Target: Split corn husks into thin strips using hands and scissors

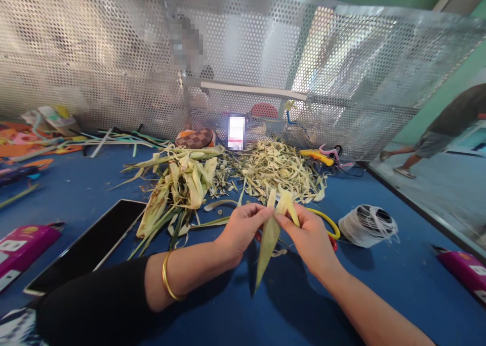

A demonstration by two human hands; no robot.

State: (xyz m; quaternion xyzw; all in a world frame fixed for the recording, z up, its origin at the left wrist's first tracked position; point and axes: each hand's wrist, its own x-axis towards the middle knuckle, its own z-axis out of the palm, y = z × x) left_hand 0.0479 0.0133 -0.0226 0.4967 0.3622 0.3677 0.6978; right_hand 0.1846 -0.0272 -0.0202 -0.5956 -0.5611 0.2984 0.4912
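Note:
Both my hands meet over the blue table, pinching one pale green corn husk leaf. My left hand, with a gold bangle at the wrist, grips the leaf's upper part from the left. My right hand pinches its top from the right. The leaf's pointed end hangs down toward me. Just behind my hands lies a pile of whole husks and a heap of thin shredded husk strips. Scissors with yellow and red handles lie partly hidden under my right hand.
A spool of white string sits right of my hands. A dark tablet lies at left, pink boxes at both table edges. A perforated metal screen walls the back. A person walks past at far right.

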